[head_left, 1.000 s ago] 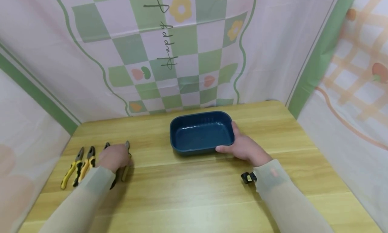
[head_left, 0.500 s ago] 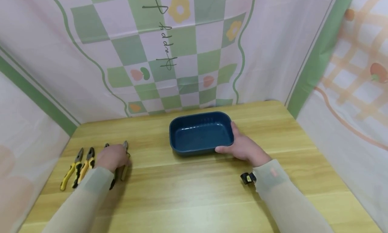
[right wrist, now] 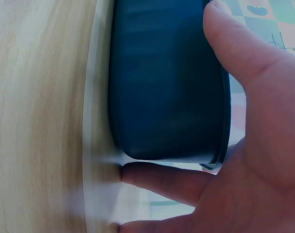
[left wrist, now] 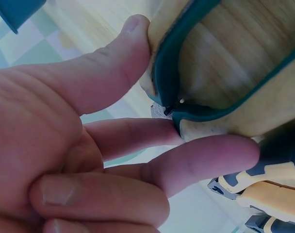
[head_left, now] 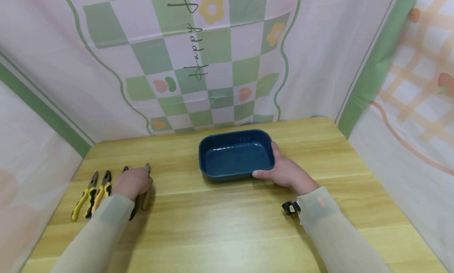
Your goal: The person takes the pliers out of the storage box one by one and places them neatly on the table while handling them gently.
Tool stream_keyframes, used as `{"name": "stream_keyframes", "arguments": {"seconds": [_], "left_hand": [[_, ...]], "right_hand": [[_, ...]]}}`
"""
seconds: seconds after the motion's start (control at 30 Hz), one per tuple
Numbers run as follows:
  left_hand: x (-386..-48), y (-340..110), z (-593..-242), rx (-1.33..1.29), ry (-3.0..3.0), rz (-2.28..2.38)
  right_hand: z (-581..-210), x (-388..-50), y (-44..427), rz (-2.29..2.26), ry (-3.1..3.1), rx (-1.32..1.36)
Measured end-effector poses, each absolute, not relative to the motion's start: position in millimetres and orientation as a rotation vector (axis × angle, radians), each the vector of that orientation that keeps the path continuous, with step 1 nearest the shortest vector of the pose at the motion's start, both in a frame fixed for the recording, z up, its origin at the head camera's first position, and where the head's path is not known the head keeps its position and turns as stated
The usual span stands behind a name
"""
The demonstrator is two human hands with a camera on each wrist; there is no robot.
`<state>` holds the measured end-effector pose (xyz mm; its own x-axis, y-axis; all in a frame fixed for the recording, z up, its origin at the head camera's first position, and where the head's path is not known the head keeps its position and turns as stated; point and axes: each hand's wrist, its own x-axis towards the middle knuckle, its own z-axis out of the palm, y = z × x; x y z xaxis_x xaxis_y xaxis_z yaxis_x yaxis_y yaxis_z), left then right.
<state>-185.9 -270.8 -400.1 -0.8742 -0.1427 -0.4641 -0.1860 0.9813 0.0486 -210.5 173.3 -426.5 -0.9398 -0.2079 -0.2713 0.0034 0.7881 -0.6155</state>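
Observation:
My left hand [head_left: 131, 183] is over the right end of a row of pliers on the table. In the left wrist view, its thumb and fingers pinch the beige and dark green handles of one pair of pliers [left wrist: 168, 73]. The steel nose of these pliers shows past the knuckles in the head view. Black-handled pliers [head_left: 132, 214] lie partly hidden under that hand. At the table's back middle, my right hand [head_left: 285, 172] rests against the right end of a dark blue rectangular box [head_left: 234, 160]. Its thumb is along the near wall, with straight fingers along the end wall.
Left of the left hand lie pliers with yellow handles [head_left: 81, 204] and pliers with orange handles [head_left: 99, 196]. A small black object [head_left: 290, 208] is by the right cuff. A printed curtain [head_left: 213, 68] hangs behind the wooden table [head_left: 220, 233].
Both hands stay in nearly the same places. The box and the row of pliers keep their positions; only the head view shifts slightly.

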Motion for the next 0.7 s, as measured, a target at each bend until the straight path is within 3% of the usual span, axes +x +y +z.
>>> {"name": "stream_keyframes", "arguments": {"seconds": [0.7], "left_hand": [[-188.8,-272.3,-400.5,-0.225,2.634,0.132]], "right_hand": [[-422.0,-209.4,173.1,-0.900,2.637,-0.160]]}}
